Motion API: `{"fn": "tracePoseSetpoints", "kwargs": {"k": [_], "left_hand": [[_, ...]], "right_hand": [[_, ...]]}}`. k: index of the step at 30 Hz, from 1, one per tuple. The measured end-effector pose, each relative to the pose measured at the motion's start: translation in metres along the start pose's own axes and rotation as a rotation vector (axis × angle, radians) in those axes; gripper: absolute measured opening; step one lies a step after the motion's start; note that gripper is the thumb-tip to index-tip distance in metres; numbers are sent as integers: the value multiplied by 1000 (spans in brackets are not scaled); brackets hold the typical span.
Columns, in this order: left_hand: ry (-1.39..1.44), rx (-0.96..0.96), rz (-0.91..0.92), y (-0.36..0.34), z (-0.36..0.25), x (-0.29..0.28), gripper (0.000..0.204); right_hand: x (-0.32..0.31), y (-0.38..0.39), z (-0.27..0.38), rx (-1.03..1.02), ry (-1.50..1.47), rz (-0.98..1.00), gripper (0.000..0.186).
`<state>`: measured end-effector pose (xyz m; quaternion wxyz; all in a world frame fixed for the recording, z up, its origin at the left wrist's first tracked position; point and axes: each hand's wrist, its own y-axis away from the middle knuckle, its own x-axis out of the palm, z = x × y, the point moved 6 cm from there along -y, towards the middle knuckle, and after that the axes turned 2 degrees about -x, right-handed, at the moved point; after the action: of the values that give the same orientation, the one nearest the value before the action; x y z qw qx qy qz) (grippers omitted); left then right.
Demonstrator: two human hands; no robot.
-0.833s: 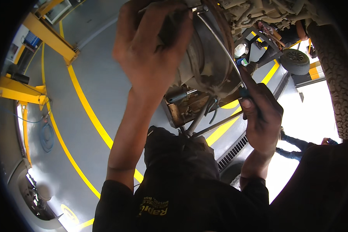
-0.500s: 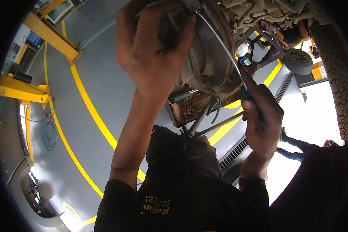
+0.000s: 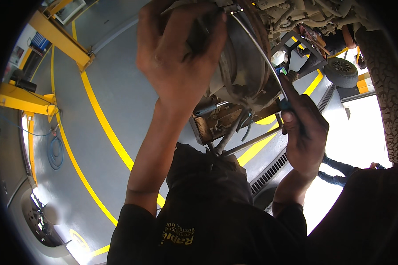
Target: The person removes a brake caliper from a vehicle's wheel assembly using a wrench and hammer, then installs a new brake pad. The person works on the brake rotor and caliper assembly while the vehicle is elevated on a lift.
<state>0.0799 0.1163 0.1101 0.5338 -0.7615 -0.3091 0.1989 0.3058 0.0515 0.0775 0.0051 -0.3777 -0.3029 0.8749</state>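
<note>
My left hand (image 3: pixel 177 62) is raised at the top centre, its fingers curled round a dark metal part that they largely hide. Its fingertip on the right lies close to a bright metal piece (image 3: pixel 232 9). Lower and to the right, my right hand (image 3: pixel 307 132) is closed round the dark teal handle of a long screwdriver (image 3: pixel 269 64). The thin shaft slants up and left, its upper end by the bright piece; fingers cover most of the handle. Between the hands is a worn, rounded wheel-hub assembly (image 3: pixel 241 66) with a rusty rim.
Below the hub stands a tool tray (image 3: pixel 199 130) holding a teal-handled tool (image 3: pixel 210 108) and other tools. Vehicle underbody (image 3: pixel 305 15) fills the upper right, beside a large tyre (image 3: pixel 387 97). A loose wheel (image 3: pixel 340 70) and another person's legs (image 3: pixel 338 170) are at right. Yellow lift arms (image 3: pixel 28 100) reach in from the left.
Both hands have shifted slightly to the right, the right one a little downward too. The screwdriver has moved with them, its upper end still by the bright metal piece.
</note>
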Motion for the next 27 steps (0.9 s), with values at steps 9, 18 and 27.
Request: {"fn": "tracePoseSetpoints", "kwargs": {"k": [9,18,27], "left_hand": [[-37,49,47,0,1,0,28],[-50,82,90,-5,5,-1,27],[-127,40,125,-3,3,1,25]], "right_hand": [[-21,-22,7,-30,58,134,41],[-32,-26,10,-19,64,173,41],[-22,-12,4,2,27,46,40]]}}
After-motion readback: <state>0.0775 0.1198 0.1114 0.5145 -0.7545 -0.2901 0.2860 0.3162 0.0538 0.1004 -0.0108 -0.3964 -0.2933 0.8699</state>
